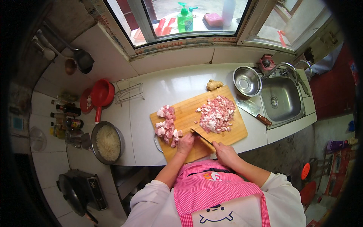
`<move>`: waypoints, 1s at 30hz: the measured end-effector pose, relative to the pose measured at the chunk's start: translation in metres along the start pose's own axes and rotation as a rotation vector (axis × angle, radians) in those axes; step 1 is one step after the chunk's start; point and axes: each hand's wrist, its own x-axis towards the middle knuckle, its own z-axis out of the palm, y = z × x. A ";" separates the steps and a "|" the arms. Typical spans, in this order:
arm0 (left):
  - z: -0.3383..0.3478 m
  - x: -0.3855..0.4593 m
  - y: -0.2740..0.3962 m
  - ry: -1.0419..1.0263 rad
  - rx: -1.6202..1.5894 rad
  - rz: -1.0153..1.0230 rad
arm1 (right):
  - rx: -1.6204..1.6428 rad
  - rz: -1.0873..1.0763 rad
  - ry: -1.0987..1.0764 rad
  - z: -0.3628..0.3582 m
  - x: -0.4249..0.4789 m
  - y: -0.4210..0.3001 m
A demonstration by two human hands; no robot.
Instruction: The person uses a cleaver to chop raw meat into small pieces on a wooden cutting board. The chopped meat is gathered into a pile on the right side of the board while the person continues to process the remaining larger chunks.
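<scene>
My right hand [226, 153] grips a knife [202, 137] by its handle, low over the wooden cutting board [185, 113]. The blade slants up and left toward my left hand [185, 144]. My left fingers are curled at the far end of the blade; whether they pinch it or a bit of meat is hidden. Larger chunks of raw pink meat with white fat [166, 127] lie along the board's left side, close to my left hand. A heap of finely diced meat [217, 115] covers the upper right of the board.
A ginger root [214, 84] lies behind the board. To the right are a cleaver [249, 109], a steel bowl [247, 81] and a sink [282, 98]. Leftward stand a bowl of pale shreds [109, 142], a wire rack [129, 92], a red strainer [102, 92] and several bottles [69, 110].
</scene>
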 end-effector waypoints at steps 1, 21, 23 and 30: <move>0.001 0.000 -0.001 -0.007 -0.007 0.002 | 0.011 -0.002 -0.001 0.001 0.002 0.001; 0.023 -0.026 -0.004 -0.033 0.052 -0.045 | -0.074 -0.096 0.079 0.024 0.033 -0.009; 0.023 -0.028 -0.005 -0.003 0.031 -0.055 | -0.079 -0.120 0.066 0.019 0.024 -0.003; 0.006 -0.006 0.012 -0.015 -0.135 -0.259 | 0.090 -0.142 0.201 0.001 0.001 0.000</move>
